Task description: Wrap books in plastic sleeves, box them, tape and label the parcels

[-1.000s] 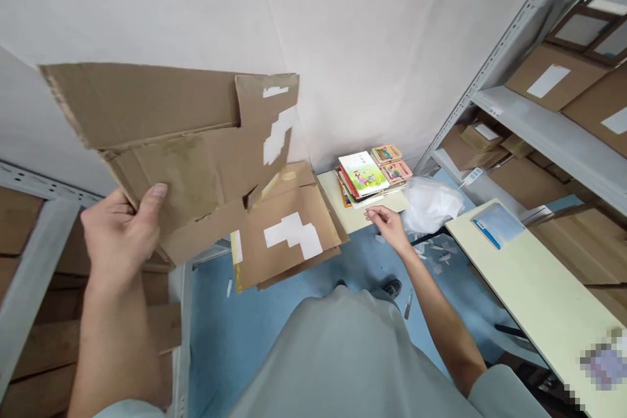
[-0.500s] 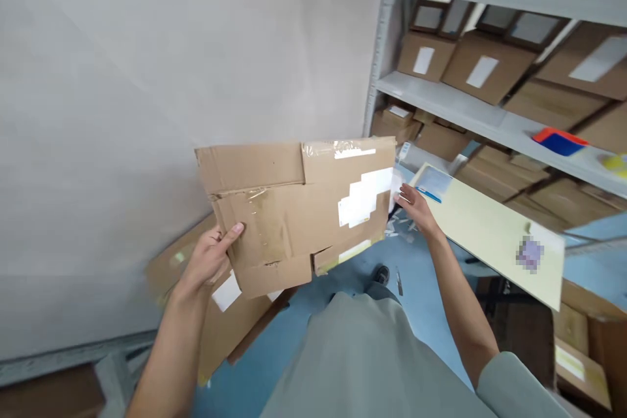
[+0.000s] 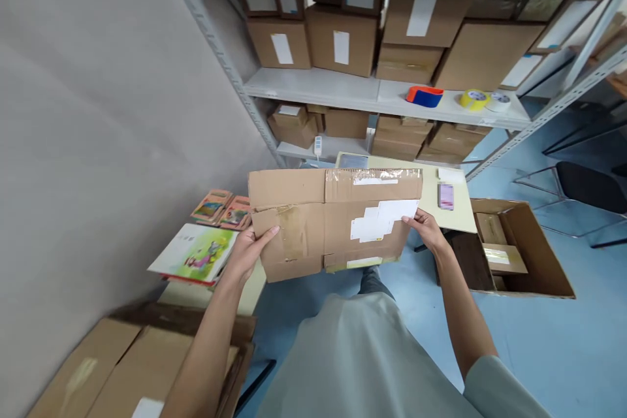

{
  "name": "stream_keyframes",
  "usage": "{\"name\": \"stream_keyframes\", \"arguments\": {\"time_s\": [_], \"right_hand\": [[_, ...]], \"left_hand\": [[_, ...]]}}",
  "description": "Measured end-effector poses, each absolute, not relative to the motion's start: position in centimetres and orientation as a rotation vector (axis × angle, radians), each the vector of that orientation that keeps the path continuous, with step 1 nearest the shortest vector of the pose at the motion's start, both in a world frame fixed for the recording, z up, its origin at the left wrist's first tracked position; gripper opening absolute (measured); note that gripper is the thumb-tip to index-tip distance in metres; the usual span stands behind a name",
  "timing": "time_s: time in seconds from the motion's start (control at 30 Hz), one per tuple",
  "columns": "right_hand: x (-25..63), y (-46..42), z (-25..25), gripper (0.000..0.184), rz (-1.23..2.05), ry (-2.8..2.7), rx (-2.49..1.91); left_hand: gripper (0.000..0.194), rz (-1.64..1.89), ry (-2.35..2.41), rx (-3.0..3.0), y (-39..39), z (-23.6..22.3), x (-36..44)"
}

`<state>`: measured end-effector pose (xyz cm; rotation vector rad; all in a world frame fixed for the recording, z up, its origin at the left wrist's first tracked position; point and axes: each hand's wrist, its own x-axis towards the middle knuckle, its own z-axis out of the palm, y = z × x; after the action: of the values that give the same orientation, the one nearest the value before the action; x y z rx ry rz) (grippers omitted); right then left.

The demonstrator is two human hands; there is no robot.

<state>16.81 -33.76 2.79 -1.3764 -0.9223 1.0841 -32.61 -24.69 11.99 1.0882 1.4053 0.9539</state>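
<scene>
A flattened cardboard box (image 3: 313,219) with white labels and clear tape hangs in front of me at waist height. My left hand (image 3: 249,249) grips its left edge, thumb on the front face. My right hand (image 3: 428,227) holds its right edge, fingers curled round it. Both hands are closed on the cardboard, which is held roughly level and upright.
A stack of picture books (image 3: 196,253) lies at the left on a pale board. Flattened cartons (image 3: 127,366) lie at the lower left. A pale table (image 3: 453,209) carries a phone (image 3: 446,195). An open carton (image 3: 519,251) stands at the right. Metal shelves (image 3: 372,95) hold boxes and tape rolls.
My view has swung right toward the shelves. The flattened box came down from my raised left hand to waist height, and my right hand has taken hold of its right edge.
</scene>
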Motion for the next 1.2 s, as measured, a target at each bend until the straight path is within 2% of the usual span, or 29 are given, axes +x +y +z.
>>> {"name": "stream_keyframes", "arguments": {"time_s": [0.27, 0.5, 0.83, 1.2], "right_hand": [[30.3, -29.2, 2.2, 0.083, 0.757, -0.935, -1.52], [39.3, -26.6, 0.2, 0.092, 0.798, -0.926, -1.53], [44.4, -23.2, -3.8, 0.078, 0.848, -0.936, -1.525], [43.0, -25.4, -4.9, 0.07, 0.778, -0.932, -1.63]], "left_hand": [[0.077, 0.88, 1.264, 1.251, -10.9, 8.6, -13.9], [0.053, 0.85, 1.303, 1.333, -3.7, 5.7, -3.4], [0.022, 0.785, 1.542, 1.373, 0.1, 3.4, -0.1], [0.018, 0.764, 1.493, 1.392, -0.7, 1.4, 0.7]]}}
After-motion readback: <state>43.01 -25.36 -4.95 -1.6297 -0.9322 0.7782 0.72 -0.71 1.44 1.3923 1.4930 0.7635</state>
